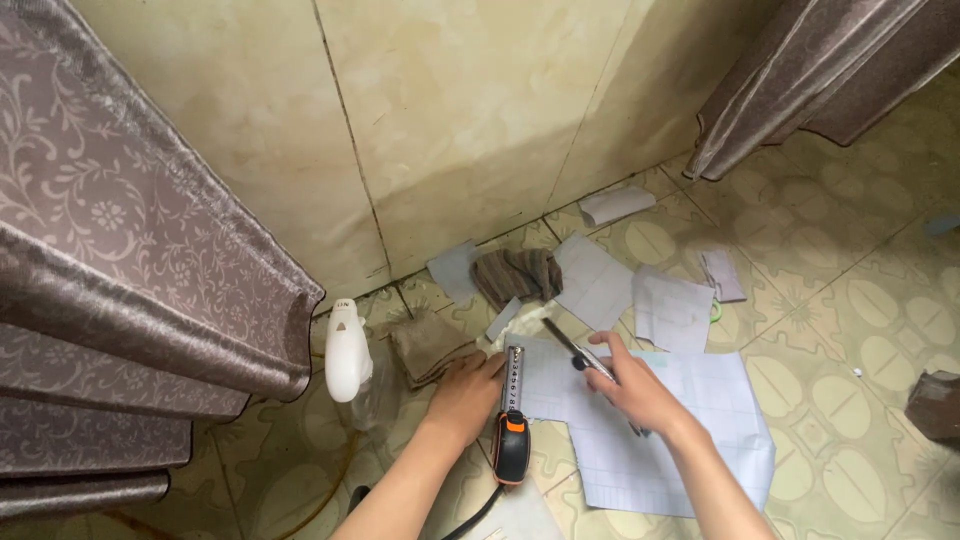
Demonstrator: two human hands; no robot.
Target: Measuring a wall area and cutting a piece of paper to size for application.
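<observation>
left hand (pixel 465 392) flat, pinning tape measure (pixel 512 415) along left edge of gridded sheet (pixel 660 430) on floor | right hand (pixel 630 385) gripping what looks like a blade/scissors (pixel 580 352) at sheet top | offcuts (pixel 640 295) lie beyond hands; cut just started, most uncut

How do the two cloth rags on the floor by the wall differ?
The striped brown rag is darker and lies bunched near the wall; the plain beige rag is paler and lies lower, beside the white spray bottle. The left hand reaches the beige rag's edge, while the striped rag lies apart from both hands. Both lie crumpled on the patterned tile floor.
</observation>
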